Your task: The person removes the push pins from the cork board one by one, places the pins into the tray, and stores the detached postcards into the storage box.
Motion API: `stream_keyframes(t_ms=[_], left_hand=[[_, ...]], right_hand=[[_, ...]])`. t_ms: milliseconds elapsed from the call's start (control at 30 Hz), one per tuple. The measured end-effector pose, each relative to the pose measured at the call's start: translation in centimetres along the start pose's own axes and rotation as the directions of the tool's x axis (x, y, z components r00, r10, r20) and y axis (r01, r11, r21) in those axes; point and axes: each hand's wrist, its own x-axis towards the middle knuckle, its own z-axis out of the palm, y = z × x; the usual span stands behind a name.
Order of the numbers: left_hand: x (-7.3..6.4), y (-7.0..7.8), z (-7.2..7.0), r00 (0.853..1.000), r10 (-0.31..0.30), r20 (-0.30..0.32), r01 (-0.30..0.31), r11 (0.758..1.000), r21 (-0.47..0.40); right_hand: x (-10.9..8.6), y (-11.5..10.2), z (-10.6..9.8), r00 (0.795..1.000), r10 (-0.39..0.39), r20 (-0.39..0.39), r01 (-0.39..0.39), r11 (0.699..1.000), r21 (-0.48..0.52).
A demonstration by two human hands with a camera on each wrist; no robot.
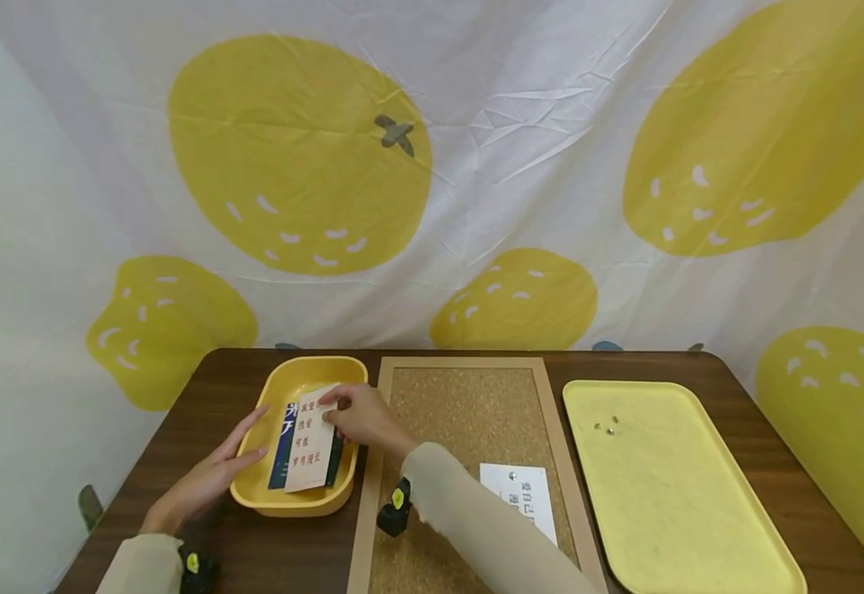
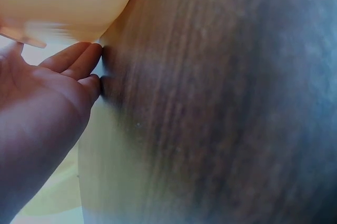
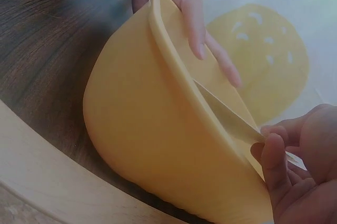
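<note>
A yellow plastic basin (image 1: 294, 506) stands at the table's left, with several printed cards inside. My right hand (image 1: 369, 421) pinches the upper right edge of a pale pink card with red writing (image 1: 309, 460). Beneath that card lie a blue card (image 1: 279, 467) and a dark green one (image 1: 334, 464), partly covered. At the basin's left side, my left hand (image 1: 212, 477) rests against the rim, its fingers extended. In the right wrist view the pinched card (image 3: 231, 116) slants down into the basin (image 3: 137, 103).
A wood-framed cork board (image 1: 461, 421) lies right of the basin, with a white card (image 1: 509, 487) fixed by a metal pin (image 1: 512, 476). Further right is a yellow tray (image 1: 684, 495) holding several small pins (image 1: 611, 431). A fruit-print cloth (image 1: 476, 181) hangs behind the table.
</note>
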Motion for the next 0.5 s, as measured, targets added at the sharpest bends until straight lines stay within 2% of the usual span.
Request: stream_keyframes(t_ms=[500], left_hand=[[-0.03,-0.19,-0.06,1.000,0.014,0.003,-0.014,1.000,0.003]], right_hand=[[-0.04,-0.21,0.31,0.997,0.049,-0.052,-0.048,0.999,0.025]])
